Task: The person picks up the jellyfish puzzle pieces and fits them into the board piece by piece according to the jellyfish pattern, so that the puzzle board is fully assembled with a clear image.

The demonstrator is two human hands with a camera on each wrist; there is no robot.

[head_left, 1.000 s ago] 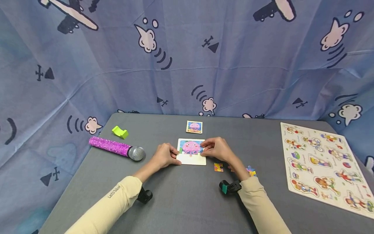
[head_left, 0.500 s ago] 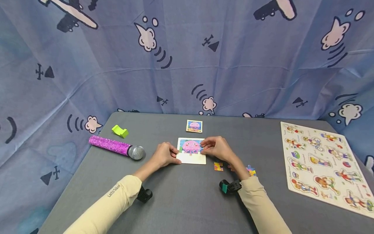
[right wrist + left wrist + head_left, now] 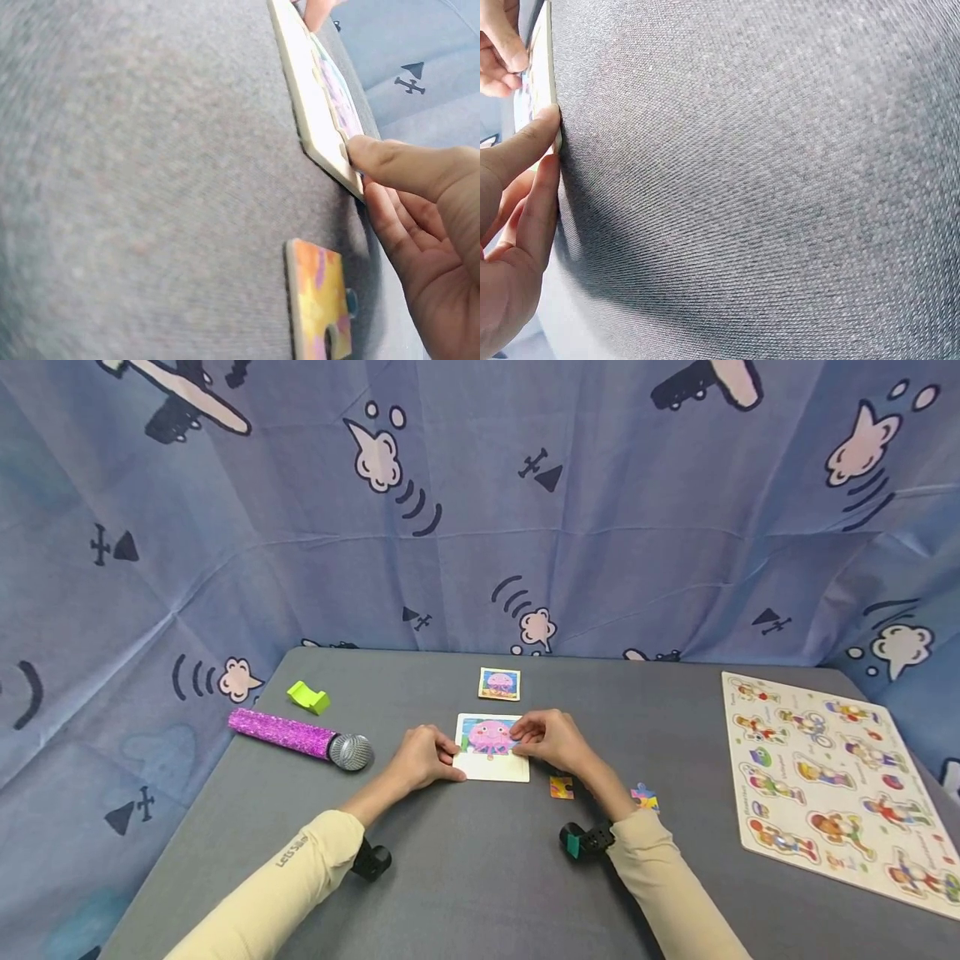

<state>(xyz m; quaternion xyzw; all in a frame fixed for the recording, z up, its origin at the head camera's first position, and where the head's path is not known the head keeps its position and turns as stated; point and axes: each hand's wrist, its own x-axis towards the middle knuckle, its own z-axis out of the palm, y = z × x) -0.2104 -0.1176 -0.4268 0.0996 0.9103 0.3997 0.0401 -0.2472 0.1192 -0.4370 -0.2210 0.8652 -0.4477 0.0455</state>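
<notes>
Slightly leftward slips our right hand (image 3: 553, 742), so adjusting seems under way. Mid-frame, our left hand (image 3: 420, 757) pinches the left edge of the board (image 3: 491, 769); our right touches its right side, gripping or pressing, we cannot tell. Right of it, loose pieces (image 3: 558, 789) remain unplaced.

A glittery magenta microphone (image 3: 300, 737) lies on a gray-covered table (image 3: 465, 877), its silver mesh head (image 3: 351, 752) pointing right, with a lime-green block (image 3: 308, 698) just beyond it. At far right sits a pale board (image 3: 847, 800) of colorful sports figures, while a blue curtain (image 3: 465, 510) printed with clouds and 2 cropped airplanes (image 3: 187, 397) hangs behind the table
</notes>
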